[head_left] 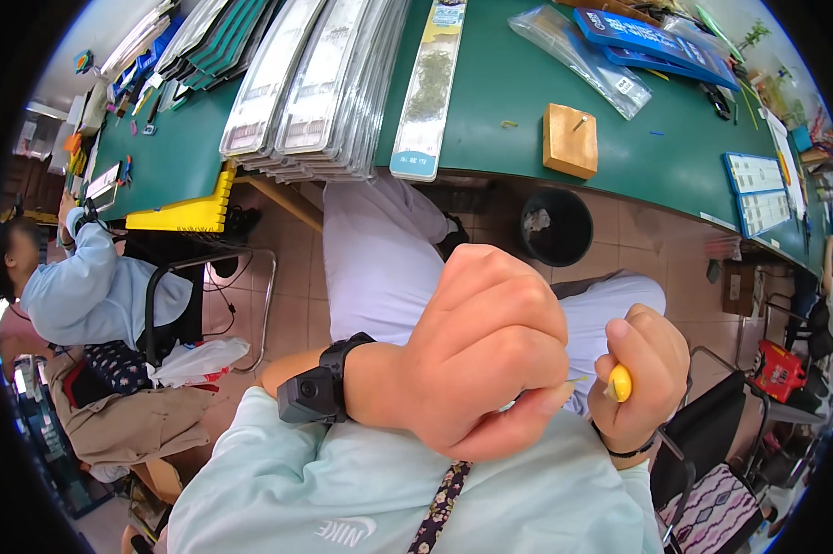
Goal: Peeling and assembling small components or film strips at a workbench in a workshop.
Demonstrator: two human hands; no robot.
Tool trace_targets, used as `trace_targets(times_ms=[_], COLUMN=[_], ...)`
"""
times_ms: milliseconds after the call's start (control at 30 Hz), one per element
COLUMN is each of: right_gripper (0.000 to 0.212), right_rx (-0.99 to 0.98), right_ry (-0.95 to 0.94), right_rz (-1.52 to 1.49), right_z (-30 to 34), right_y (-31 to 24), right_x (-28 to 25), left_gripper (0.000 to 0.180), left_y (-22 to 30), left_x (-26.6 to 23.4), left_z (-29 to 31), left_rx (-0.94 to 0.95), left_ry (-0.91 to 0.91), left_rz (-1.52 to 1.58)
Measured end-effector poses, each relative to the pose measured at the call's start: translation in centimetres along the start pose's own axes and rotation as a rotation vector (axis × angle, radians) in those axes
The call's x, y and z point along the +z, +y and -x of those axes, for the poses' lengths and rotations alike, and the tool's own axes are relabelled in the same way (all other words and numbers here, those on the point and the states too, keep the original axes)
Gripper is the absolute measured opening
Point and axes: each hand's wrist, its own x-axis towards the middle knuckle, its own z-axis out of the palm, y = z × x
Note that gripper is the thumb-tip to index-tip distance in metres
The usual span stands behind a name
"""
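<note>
We are gripping a yellow object (620,383) in our right hand (656,360); its rounded end is showing between the curled fingers and the thumb, facing our left hand (490,355). Our left fingers are curling into a fist and pressing against the thumb, and a thin pale tip (576,379) is sticking out beside them, pointing toward the yellow end, apart from it. We are not seeing what else the fist is hiding. Beyond, a wooden block (569,148) is resting on the green table (490,138).
</note>
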Motion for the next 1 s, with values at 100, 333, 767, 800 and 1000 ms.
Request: trace_targets(times_ms=[100, 333, 767, 800, 1000], right_gripper=[0.029, 0.032, 0.020, 0.022, 0.033], right_rx=[-0.040, -0.072, 0.347, 0.239, 0.095], right_ry=[-0.044, -0.020, 0.099, 0.046, -0.046], right_rz=[-0.021, 0.012, -0.242, -0.353, -1.071], right_z=[-0.3, -0.6, 1.1, 0.7, 1.4], right_y=[0.0, -0.2, 0.4, 0.5, 1.7], right_x=[0.1, 0.3, 0.1, 0.2, 0.1], left_gripper=[0.014, 0.016, 0.008, 0.008, 0.004], left_y=[0.0, 0.1, -0.6, -0.6, -1.1], left_x=[-0.1, -0.1, 0.2, 0.2, -0.1], left_z=[0.0, 0.0, -0.1, -0.1, -0.3], left_rx=[-0.002, 0.007, -0.052, -0.054, -0.014], left_ry=[0.004, -0.019, -0.161, -0.160, -0.275], left_rz=[-0.005, -0.003, 0.280, 0.282, 0.381])
